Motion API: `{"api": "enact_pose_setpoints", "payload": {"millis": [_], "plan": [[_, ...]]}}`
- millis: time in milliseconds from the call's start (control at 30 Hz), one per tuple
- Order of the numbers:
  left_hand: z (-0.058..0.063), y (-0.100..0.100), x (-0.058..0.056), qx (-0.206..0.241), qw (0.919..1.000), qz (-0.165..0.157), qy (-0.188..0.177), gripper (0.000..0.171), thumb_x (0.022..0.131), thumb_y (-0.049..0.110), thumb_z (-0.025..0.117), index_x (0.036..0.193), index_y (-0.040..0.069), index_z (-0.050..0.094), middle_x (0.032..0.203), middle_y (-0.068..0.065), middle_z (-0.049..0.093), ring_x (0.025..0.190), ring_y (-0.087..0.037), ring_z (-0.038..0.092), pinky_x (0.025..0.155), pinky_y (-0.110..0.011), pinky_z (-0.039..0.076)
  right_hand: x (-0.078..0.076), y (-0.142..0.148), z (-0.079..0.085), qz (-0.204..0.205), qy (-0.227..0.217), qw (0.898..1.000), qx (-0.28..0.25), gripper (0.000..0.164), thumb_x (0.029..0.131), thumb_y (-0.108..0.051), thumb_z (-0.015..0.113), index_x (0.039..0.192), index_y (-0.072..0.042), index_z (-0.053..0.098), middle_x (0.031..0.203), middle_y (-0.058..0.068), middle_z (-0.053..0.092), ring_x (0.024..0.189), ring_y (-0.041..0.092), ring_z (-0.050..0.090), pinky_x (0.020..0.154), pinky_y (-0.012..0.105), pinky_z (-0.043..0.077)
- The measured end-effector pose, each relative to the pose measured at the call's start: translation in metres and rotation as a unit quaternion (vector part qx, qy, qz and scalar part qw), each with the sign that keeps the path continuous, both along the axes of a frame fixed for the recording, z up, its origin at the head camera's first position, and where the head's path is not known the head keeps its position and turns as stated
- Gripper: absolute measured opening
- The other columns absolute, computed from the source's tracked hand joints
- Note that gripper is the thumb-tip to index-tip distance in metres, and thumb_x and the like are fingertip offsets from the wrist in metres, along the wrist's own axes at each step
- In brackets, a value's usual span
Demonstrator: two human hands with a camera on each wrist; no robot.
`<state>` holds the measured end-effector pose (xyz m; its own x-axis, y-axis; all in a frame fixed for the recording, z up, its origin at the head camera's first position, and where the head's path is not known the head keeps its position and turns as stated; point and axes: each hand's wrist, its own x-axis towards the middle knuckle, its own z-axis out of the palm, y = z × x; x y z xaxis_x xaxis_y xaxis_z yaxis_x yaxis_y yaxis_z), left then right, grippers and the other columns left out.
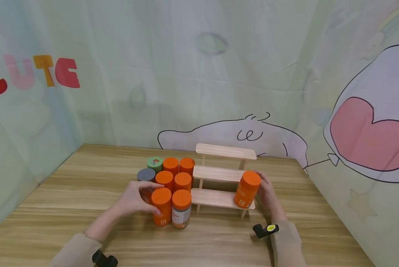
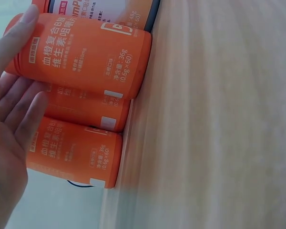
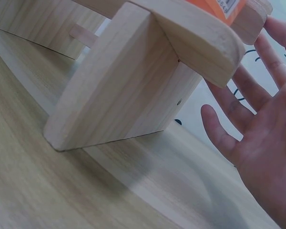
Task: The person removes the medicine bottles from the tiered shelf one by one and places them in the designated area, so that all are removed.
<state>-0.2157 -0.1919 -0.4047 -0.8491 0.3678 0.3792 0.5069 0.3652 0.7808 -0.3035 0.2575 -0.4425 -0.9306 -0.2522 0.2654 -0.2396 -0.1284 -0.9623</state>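
Observation:
My left hand (image 1: 135,198) is round an orange supplement bottle (image 1: 162,207), thumb on its near side and index finger behind its cap. In the left wrist view the thumb lies along the cap end of this orange bottle (image 2: 86,55), the other fingers loosely bent beside it. Another orange bottle (image 1: 246,193) stands at the right end of the lowest tier of a wooden three-tier rack (image 1: 216,198). My right hand (image 1: 267,191) is just right of it; in the right wrist view its fingers (image 3: 229,105) are spread beside the rack's edge.
A clear jar with an orange cap (image 1: 181,213) stands right of the gripped bottle. Behind are several orange-capped bottles (image 1: 182,181), a grey-capped one (image 1: 146,174) and a green-capped one (image 1: 155,163), packed close to the rack's left side. A printed curtain surrounds the wooden table (image 1: 219,244).

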Motion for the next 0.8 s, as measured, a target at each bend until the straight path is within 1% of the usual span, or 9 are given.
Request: {"api": "enact_pose_setpoints", "payload": {"millis": [167,233,300,367,467,567,633,700,800], "plan": [[0.001,0.001,0.001,0.004,0.9988,-0.006,0.049,0.063,0.065,0.010,0.090,0.121,-0.004,0.066,0.112,-0.020,0.071,0.095,0.003,0.063,0.076,-0.021,0.055,-0.001,0.000,-0.001,0.009,0.012,1.000,0.001,0.032,0.105,-0.016,0.029,0.113,-0.031,0.056,0.108,-0.018,0.062,0.102,0.002,0.058,0.092,0.021,0.046],[0.002,0.002,0.001,0.019,0.9970,0.002,0.076,0.057,0.065,0.006,0.089,0.117,-0.005,0.067,0.111,-0.020,0.071,0.096,0.004,0.064,0.079,-0.019,0.054,-0.002,0.001,-0.001,0.013,0.018,1.000,-0.001,0.032,0.105,-0.016,0.029,0.113,-0.031,0.056,0.108,-0.017,0.062,0.102,0.002,0.058,0.092,0.021,0.046],[0.005,0.004,0.002,0.042,0.9926,0.018,0.113,0.050,0.065,0.002,0.088,0.111,-0.004,0.070,0.105,-0.019,0.073,0.093,0.003,0.065,0.077,-0.017,0.054,-0.002,0.001,-0.002,0.017,0.023,1.000,0.000,0.032,0.105,-0.016,0.029,0.113,-0.032,0.056,0.108,-0.018,0.062,0.101,0.002,0.058,0.091,0.021,0.047],[0.007,0.005,0.002,0.072,0.9836,0.040,0.161,0.042,0.063,-0.005,0.086,0.103,-0.005,0.071,0.097,-0.014,0.074,0.087,-0.001,0.067,0.073,-0.017,0.055,-0.003,0.000,-0.002,0.021,0.025,0.999,0.001,0.032,0.105,-0.017,0.029,0.113,-0.032,0.056,0.108,-0.018,0.062,0.101,0.002,0.058,0.091,0.021,0.047],[0.011,0.008,0.001,0.116,0.9670,0.076,0.214,0.028,0.066,-0.010,0.082,0.091,-0.003,0.072,0.088,-0.003,0.074,0.075,-0.004,0.065,0.066,-0.015,0.054,-0.003,0.001,-0.002,0.025,0.027,0.999,0.000,0.031,0.105,-0.017,0.030,0.114,-0.032,0.055,0.109,-0.018,0.062,0.101,0.002,0.058,0.091,0.020,0.047],[0.017,0.013,-0.002,0.139,0.9498,0.114,0.256,0.014,0.072,-0.010,0.077,0.078,0.001,0.070,0.075,0.006,0.068,0.064,0.000,0.057,0.059,-0.012,0.048,-0.002,0.001,-0.002,0.028,0.024,0.999,-0.008,0.033,0.105,-0.016,0.029,0.114,-0.032,0.056,0.108,-0.018,0.062,0.101,0.001,0.058,0.091,0.020,0.047],[0.022,0.019,-0.005,0.147,0.9397,0.133,0.279,0.013,0.075,-0.009,0.073,0.072,0.003,0.068,0.067,0.007,0.062,0.058,0.001,0.050,0.053,-0.012,0.042,-0.001,0.002,-0.002,0.029,0.025,0.999,-0.013,0.034,0.105,-0.015,0.029,0.114,-0.032,0.057,0.108,-0.018,0.063,0.101,0.001,0.058,0.090,0.020,0.047],[0.029,0.025,-0.007,0.161,0.9336,0.137,0.289,0.013,0.077,-0.008,0.069,0.069,0.002,0.066,0.061,0.004,0.057,0.055,0.000,0.045,0.050,-0.012,0.039,-0.001,0.001,-0.003,0.032,0.026,0.999,-0.019,0.036,0.105,-0.014,0.028,0.113,-0.033,0.057,0.107,-0.018,0.063,0.100,0.001,0.058,0.090,0.020,0.047],[0.040,0.037,-0.008,0.192,0.9286,0.120,0.294,0.012,0.080,-0.008,0.062,0.070,-0.002,0.065,0.060,-0.001,0.057,0.054,-0.001,0.045,0.050,-0.012,0.040,-0.002,0.000,-0.004,0.037,0.032,0.999,-0.024,0.038,0.105,-0.013,0.027,0.113,-0.033,0.058,0.107,-0.017,0.063,0.100,0.001,0.058,0.090,0.020,0.047]]}}
